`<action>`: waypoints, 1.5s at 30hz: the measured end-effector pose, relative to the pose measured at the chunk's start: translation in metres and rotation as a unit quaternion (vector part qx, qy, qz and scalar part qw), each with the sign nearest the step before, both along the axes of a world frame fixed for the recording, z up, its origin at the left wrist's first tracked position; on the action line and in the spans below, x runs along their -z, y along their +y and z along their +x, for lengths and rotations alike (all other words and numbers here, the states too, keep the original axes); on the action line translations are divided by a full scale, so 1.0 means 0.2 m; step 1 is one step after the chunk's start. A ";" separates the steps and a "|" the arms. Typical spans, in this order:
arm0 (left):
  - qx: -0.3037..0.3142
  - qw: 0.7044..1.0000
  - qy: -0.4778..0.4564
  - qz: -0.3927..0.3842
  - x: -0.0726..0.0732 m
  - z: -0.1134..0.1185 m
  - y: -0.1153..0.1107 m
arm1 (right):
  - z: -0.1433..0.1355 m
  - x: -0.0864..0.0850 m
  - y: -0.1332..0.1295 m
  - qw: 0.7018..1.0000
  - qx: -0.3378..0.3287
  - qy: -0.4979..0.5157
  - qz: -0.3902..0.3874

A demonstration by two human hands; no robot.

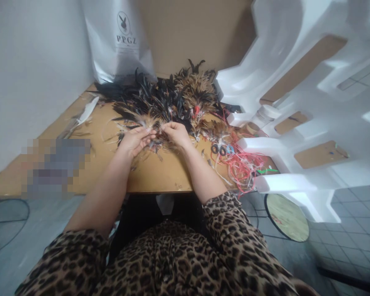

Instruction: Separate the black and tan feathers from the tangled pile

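Observation:
My left hand is closed in a pinch on a brownish feather, its other fingers loosely curled. Close beside it, my right hand also pinches, thumb against forefinger; whatever lies between those fingertips is too small to make out. Just beyond both hands spreads a large heap of black feathers, with a bunch of brown feathers at its right. Small loose feathers lie on the wooden table below my fingers.
Red and white strings lie tangled at the right, near black ring handles. White foam pieces line the right side. A white printed bag stands at the back. Far left lies a white feather-like piece; a stool is below right.

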State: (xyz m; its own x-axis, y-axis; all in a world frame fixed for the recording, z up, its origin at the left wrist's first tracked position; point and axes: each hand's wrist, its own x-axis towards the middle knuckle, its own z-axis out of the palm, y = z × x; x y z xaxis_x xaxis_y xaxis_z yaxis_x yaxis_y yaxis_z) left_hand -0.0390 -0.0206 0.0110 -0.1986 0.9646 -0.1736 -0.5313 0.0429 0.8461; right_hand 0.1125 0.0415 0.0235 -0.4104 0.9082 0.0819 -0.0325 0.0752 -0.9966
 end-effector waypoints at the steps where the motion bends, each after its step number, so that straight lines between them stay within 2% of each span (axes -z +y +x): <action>1: 0.011 1.000 -0.003 -0.005 0.00 0.00 0.00 | -0.01 0.01 -0.01 1.000 0.006 0.018 -0.012; 4: 0.038 0.999 -0.016 -0.015 0.00 0.02 0.00 | -0.05 0.03 -0.02 0.998 0.021 0.054 -0.023; 7: 0.051 0.998 -0.031 -0.019 0.00 0.02 0.00 | -0.07 0.05 -0.04 0.997 0.030 0.065 -0.002; 16: 0.059 0.998 -0.037 -0.007 0.00 0.03 0.00 | -0.10 0.08 -0.05 0.997 0.037 0.067 0.025; 27: 0.064 0.998 -0.003 0.004 0.01 0.03 0.00 | -0.11 0.08 -0.06 0.996 0.018 0.089 0.020; 32: 0.027 0.999 0.012 0.021 0.01 0.01 0.00 | -0.10 0.10 -0.03 0.998 0.023 0.043 0.048; 35: -0.017 0.999 -0.001 0.034 0.00 -0.01 0.01 | -0.07 0.11 0.01 0.994 -0.011 -0.033 0.100; 37: -0.031 0.999 -0.007 0.037 -0.01 -0.01 0.01 | -0.04 0.11 0.02 0.980 -0.050 -0.115 0.154; 40: -0.032 0.999 -0.011 0.034 -0.02 -0.01 0.01 | 0.00 0.10 0.02 0.932 -0.086 -0.235 0.262; 43: -0.032 0.999 -0.013 0.023 -0.02 -0.01 0.01 | 0.01 0.08 -0.02 0.875 -0.087 -0.315 0.358; 45: -0.029 0.999 -0.014 0.020 -0.01 -0.02 0.01 | 0.00 0.08 -0.04 0.845 -0.084 -0.355 0.390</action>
State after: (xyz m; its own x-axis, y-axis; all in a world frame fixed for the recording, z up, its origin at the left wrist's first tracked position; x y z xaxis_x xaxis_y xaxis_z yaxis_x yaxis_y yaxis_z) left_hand -0.0421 -0.0193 0.0137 -0.2507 0.9576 -0.1419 -0.5549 -0.0220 0.8316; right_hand 0.1124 0.0336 0.0079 -0.7251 0.6157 0.3085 0.4782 0.7725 -0.4178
